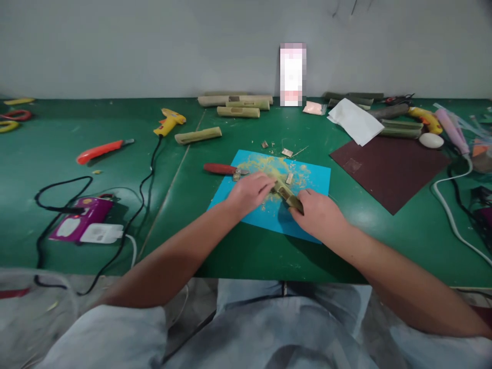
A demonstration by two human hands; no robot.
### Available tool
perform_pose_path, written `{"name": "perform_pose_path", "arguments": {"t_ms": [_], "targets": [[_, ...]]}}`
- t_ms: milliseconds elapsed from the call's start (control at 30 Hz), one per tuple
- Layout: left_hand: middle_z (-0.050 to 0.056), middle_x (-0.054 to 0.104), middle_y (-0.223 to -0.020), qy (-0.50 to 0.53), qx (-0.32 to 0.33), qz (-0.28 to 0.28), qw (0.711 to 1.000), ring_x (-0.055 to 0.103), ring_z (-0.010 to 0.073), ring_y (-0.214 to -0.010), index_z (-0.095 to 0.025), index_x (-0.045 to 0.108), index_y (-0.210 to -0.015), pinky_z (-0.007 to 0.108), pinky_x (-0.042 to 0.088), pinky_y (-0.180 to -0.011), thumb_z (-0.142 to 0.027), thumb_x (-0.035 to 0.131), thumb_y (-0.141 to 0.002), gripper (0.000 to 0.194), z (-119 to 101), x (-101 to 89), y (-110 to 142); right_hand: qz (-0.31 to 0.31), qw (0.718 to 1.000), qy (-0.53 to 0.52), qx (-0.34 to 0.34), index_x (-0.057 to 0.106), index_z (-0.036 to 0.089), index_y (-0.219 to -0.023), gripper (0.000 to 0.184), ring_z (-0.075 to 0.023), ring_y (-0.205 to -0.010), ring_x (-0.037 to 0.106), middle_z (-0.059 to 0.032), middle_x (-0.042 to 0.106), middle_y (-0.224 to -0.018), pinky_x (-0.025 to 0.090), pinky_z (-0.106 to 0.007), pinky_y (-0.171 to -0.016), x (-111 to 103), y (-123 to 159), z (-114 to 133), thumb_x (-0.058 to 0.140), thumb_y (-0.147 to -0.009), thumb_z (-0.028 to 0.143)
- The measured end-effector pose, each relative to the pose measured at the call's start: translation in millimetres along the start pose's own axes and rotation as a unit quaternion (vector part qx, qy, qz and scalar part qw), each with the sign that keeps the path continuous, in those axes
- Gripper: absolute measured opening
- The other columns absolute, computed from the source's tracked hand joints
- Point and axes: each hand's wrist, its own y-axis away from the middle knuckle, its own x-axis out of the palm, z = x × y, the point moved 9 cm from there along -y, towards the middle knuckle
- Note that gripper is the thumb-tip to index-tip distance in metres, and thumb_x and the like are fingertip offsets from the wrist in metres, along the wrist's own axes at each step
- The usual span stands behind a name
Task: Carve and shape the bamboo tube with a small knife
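Note:
Between my hands is a short bamboo tube (pixel 285 191) with an opening cut in its side, tilted over a blue sheet (pixel 269 225). My right hand (pixel 319 211) is wrapped round its near end. At the far end, my left hand (pixel 251 193) is closed with its fingertips pressed on the bamboo; whether a small tool is in them I cannot tell. Yellowish shavings (pixel 269 165) are scattered over the sheet. A red-handled knife (pixel 221 168) lies beside my left hand, its blade pointing right. Small cut bamboo chips (pixel 287 152) lie near the sheet's far edge.
At the left are a yellow glue gun (pixel 169 123), an orange utility knife (pixel 102 151) and a purple power strip (pixel 86 218) with cords. More bamboo pieces (pixel 238 111) lie along the back. At the right, a brown board (pixel 392 174) and white paper (pixel 355 121) lie beside other tools.

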Motion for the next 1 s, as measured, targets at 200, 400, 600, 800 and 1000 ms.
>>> {"name": "perform_pose_path", "arguments": {"t_ms": [200,400,600,800,1000], "targets": [[0.006,0.073,-0.090,0.033,-0.012,-0.017,0.999,0.068,0.0166,-0.082,-0.016,0.072,-0.110,0.029,0.055,-0.078,-0.031,0.061,-0.098,0.023,4.5,-4.8,-1.3,-0.006,1.000,-0.002,-0.002,0.061,0.016,-0.098,0.020,-0.0209,-0.087,0.065,-0.0098,0.069,-0.099,0.040,-0.031,-0.066,-1.0,0.6,1.0,0.050,-0.096,0.032],[0.006,0.074,-0.089,0.039,-0.032,-0.009,0.999,0.069,0.0173,-0.082,-0.018,0.075,-0.107,0.029,0.055,-0.078,-0.030,0.057,-0.099,0.023,8.9,-8.5,-2.8,0.006,1.000,-0.008,0.005,0.061,0.017,-0.098,0.020,-0.0209,-0.086,0.066,-0.0097,0.069,-0.098,0.039,-0.031,-0.065,-1.4,0.2,1.1,0.049,-0.096,0.033],[0.006,0.075,-0.091,0.056,0.003,0.012,0.998,0.070,0.0169,-0.086,-0.018,0.074,-0.109,0.028,0.055,-0.078,-0.029,0.052,-0.102,0.026,-2.0,0.3,0.2,0.003,1.000,-0.004,0.007,0.061,0.017,-0.098,0.021,-0.0214,-0.086,0.066,-0.0103,0.069,-0.098,0.040,-0.031,-0.065,0.5,0.4,-1.9,0.048,-0.097,0.034],[0.007,0.074,-0.091,0.026,0.005,-0.012,1.000,0.070,0.0176,-0.086,-0.017,0.074,-0.109,0.030,0.056,-0.079,-0.030,0.048,-0.103,0.029,0.0,-0.1,0.2,0.008,1.000,-0.003,0.011,0.062,0.016,-0.100,0.022,-0.0212,-0.085,0.065,-0.0106,0.069,-0.098,0.040,-0.032,-0.066,0.8,0.4,-1.8,0.048,-0.097,0.034],[0.008,0.075,-0.092,0.018,-0.005,-0.038,0.999,0.069,0.0187,-0.088,-0.017,0.074,-0.103,0.032,0.056,-0.082,-0.029,0.050,-0.102,0.027,4.0,-4.2,-2.1,-0.008,1.000,-0.003,0.007,0.061,0.017,-0.097,0.022,-0.0210,-0.084,0.066,-0.0096,0.069,-0.097,0.039,-0.031,-0.065,-0.6,0.2,-2.0,0.047,-0.097,0.034]]}}
